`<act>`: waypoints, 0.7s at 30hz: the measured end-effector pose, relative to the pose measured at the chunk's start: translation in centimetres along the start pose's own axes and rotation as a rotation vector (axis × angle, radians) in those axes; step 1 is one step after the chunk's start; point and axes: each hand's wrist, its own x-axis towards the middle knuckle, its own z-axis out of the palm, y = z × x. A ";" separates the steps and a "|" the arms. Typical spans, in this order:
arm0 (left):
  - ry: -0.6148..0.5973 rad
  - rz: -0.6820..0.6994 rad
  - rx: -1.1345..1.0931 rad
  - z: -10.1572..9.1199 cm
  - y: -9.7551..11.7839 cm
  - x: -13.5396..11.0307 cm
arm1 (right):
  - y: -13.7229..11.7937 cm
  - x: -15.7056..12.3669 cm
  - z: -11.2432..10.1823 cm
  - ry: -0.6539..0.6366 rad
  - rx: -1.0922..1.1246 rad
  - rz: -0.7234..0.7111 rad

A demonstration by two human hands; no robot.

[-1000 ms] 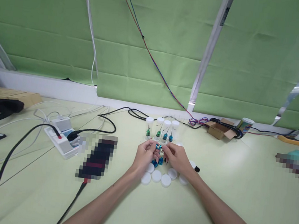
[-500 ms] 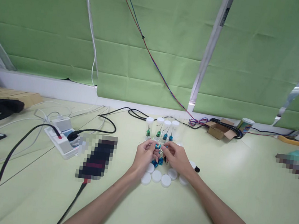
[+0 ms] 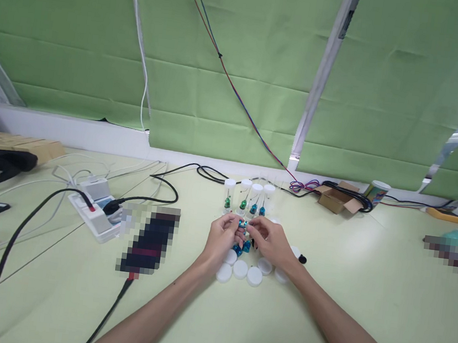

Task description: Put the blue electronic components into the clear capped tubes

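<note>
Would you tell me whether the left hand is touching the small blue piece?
Touching: the head view shows the left hand pinching the small blue piece.

On the worktop (image 3: 366, 277), the left hand (image 3: 220, 240) and right hand (image 3: 271, 242) meet on a piece (image 3: 242, 224). Vials (image 3: 246, 197) stand at 12 o'clock, caps (image 3: 240, 269) lie at 6, a power strip (image 3: 95, 208) at 9, a box (image 3: 336, 199) at 2.

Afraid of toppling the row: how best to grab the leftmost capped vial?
Pinch the leftmost vial at its white cap, front and back, coming from above. It stands upright, and the neighbour vial crowds its right side.
</note>
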 end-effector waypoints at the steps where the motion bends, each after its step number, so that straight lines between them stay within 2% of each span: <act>1: 0.000 -0.001 0.004 0.0 0.0 0.0 | -0.1 0.0 0.0 -0.002 0.001 0.002; 21: -0.032 0.008 0.007 0.0 0.2 -0.3 | 0.2 0.2 0.1 -0.003 -0.060 0.011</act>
